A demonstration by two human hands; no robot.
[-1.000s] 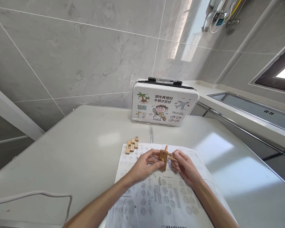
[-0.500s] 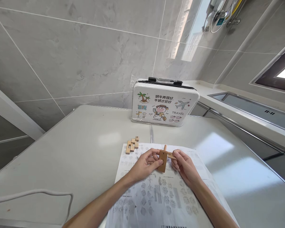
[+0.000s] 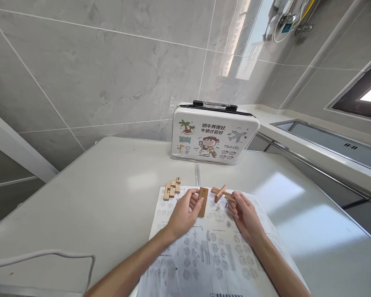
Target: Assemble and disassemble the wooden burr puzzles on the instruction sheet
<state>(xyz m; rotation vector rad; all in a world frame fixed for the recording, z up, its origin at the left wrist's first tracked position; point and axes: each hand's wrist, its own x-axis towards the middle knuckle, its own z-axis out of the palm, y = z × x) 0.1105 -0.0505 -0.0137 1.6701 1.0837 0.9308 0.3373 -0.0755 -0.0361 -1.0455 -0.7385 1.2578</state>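
Between the thumb and fingers of my left hand (image 3: 186,209) is a flat wooden puzzle piece (image 3: 203,202), held upright with a small mark near its top. My right hand (image 3: 245,212) pinches the end of a joined pair of wooden puzzle pieces (image 3: 221,193), one bar crossing the other. A gap separates the pair from the flat piece. Both hands are above a printed instruction sheet (image 3: 200,264) covered with small diagrams. Several small wooden blocks (image 3: 172,189) rest against one another at the sheet's far left corner.
A white carrying case (image 3: 214,134) with cartoon prints stands at the back of the white table (image 3: 80,198). A pale cable (image 3: 49,250) lies at the front left. Grey tiled wall (image 3: 111,74) rises behind, and a counter with a sink (image 3: 330,136) is at the right.
The flat piece and the crossed pair have come apart. My left hand has shifted slightly left and away with the flat piece, while my right hand has moved right with the pair.
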